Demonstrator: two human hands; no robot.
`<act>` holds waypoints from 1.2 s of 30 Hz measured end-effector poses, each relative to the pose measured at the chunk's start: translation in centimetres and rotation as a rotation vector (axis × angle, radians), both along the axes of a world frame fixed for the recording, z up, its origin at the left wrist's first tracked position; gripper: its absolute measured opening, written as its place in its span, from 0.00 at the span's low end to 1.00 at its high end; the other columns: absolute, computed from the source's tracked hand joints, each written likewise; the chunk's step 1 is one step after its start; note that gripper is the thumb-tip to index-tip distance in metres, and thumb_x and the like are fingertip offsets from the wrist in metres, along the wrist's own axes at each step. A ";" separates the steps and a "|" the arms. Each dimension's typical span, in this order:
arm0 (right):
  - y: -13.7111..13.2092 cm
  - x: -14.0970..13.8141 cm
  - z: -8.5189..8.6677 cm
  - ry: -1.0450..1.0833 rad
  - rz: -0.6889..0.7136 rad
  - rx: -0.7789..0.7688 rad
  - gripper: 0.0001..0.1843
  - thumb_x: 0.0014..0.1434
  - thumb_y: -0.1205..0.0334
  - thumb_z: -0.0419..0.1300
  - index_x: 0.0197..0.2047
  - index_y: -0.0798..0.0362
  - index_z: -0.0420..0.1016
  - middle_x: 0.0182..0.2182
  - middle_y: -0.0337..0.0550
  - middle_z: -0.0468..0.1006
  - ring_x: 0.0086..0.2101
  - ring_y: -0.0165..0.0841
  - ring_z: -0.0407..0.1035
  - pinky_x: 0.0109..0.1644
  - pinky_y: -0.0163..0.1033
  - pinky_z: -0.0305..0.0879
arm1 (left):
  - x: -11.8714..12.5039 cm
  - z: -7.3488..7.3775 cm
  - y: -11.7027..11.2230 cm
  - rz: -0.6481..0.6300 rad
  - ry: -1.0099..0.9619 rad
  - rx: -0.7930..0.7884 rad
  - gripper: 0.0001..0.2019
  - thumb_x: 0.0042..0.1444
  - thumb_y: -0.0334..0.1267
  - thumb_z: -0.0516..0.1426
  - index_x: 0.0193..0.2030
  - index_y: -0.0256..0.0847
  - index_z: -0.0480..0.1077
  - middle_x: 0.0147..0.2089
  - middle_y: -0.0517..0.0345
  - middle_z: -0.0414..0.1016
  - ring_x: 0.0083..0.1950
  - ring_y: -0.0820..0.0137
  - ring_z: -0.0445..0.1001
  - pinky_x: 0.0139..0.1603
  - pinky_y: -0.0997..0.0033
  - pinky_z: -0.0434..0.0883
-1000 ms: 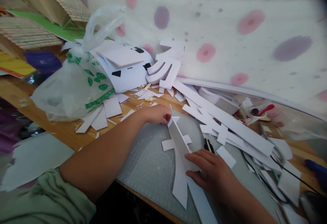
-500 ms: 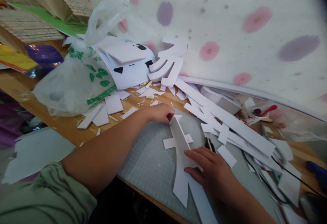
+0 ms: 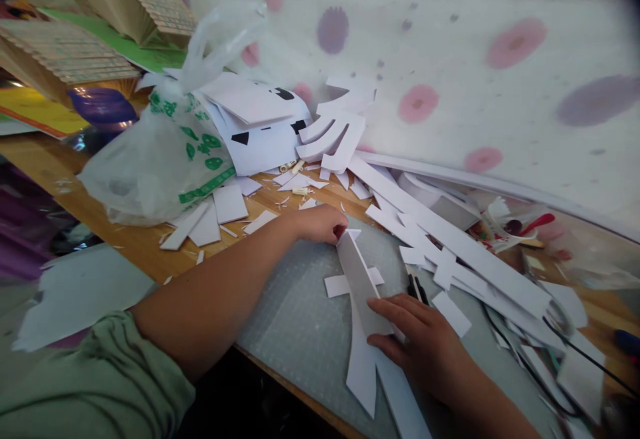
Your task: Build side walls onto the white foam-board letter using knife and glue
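Note:
A long white foam board strip (image 3: 359,275) stands on its edge on top of a flat white foam board cut-out (image 3: 361,365) with a short crossbar. Both lie over the grey-green cutting mat (image 3: 290,319). My left hand (image 3: 326,223) is closed at the strip's far end, its fingertips curled and partly hidden. My right hand (image 3: 425,332) grips the strip nearer to me, thumb and fingers pressed to it. The near part of the strip runs down past my right hand towards the bottom edge. Dark-handled scissors or a similar tool (image 3: 416,289) lie just beyond my right hand.
A plastic bag (image 3: 150,152) with green print stands at the left. White scraps (image 3: 230,203), cut shapes (image 3: 335,132) and long strips (image 3: 450,239) cover the back and right. A black cable (image 3: 520,359) loops at the right. A spotted sheet (image 3: 450,59) hangs behind.
The whole view has shifted slightly, so everything appears a little further right and lower. Both hands keep their places on the strip, with no clear movement against it.

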State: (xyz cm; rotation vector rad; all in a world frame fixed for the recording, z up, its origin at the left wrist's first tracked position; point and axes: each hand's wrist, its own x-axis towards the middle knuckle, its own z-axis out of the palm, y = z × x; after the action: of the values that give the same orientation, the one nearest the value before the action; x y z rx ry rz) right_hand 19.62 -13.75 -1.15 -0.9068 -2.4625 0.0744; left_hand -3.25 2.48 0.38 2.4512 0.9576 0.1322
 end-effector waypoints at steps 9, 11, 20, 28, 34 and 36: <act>-0.1 0.7 -0.6 -0.085 -0.002 0.036 0.16 0.63 0.60 0.57 0.53 0.52 0.69 0.38 0.48 0.80 0.37 0.36 0.76 0.39 0.41 0.76 | 0.1 0.1 -0.1 0.009 0.002 0.022 0.02 0.47 0.29 0.60 0.28 0.38 0.71 0.29 0.61 0.74 0.31 0.72 0.70 0.31 0.74 0.61; -0.1 0.7 -0.6 -0.100 0.004 0.048 0.16 0.63 0.60 0.56 0.54 0.52 0.68 0.39 0.48 0.80 0.38 0.37 0.76 0.39 0.41 0.77 | 0.1 0.2 -0.2 0.006 -0.004 0.016 0.03 0.46 0.28 0.59 0.28 0.38 0.72 0.29 0.61 0.74 0.32 0.72 0.70 0.31 0.74 0.61; -0.3 0.5 -0.4 -0.116 -0.017 -0.008 0.17 0.63 0.60 0.57 0.55 0.52 0.66 0.40 0.48 0.80 0.39 0.37 0.75 0.41 0.43 0.76 | 0.1 0.4 -0.4 -0.003 0.001 0.028 0.03 0.46 0.27 0.59 0.28 0.38 0.72 0.29 0.60 0.75 0.33 0.71 0.71 0.32 0.74 0.61; -0.3 0.3 -0.2 -0.103 -0.012 -0.020 0.17 0.63 0.61 0.56 0.55 0.53 0.67 0.39 0.48 0.80 0.38 0.37 0.76 0.39 0.42 0.76 | 0.0 0.5 -0.5 -0.034 0.002 0.052 0.02 0.47 0.29 0.60 0.28 0.38 0.73 0.28 0.60 0.75 0.30 0.72 0.70 0.30 0.73 0.61; -0.6 0.0 0.0 -0.086 -0.043 -0.045 0.17 0.62 0.62 0.57 0.54 0.53 0.70 0.40 0.48 0.80 0.40 0.37 0.76 0.41 0.43 0.76 | -0.1 1.1 -0.8 -0.052 0.018 0.053 0.03 0.50 0.29 0.59 0.29 0.39 0.74 0.28 0.61 0.75 0.31 0.72 0.70 0.32 0.73 0.61; -0.5 0.0 0.0 -0.075 -0.027 -0.038 0.17 0.62 0.62 0.57 0.55 0.54 0.69 0.39 0.49 0.81 0.39 0.37 0.76 0.40 0.43 0.76 | -0.1 1.1 -0.8 -0.050 0.019 0.059 0.03 0.50 0.29 0.59 0.29 0.39 0.75 0.28 0.61 0.75 0.30 0.72 0.70 0.32 0.73 0.61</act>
State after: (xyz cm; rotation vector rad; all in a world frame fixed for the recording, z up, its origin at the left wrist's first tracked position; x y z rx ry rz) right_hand 19.66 -14.20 -1.16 -0.9756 -2.5253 0.0793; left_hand -3.36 1.64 1.50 2.5323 0.9115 0.1210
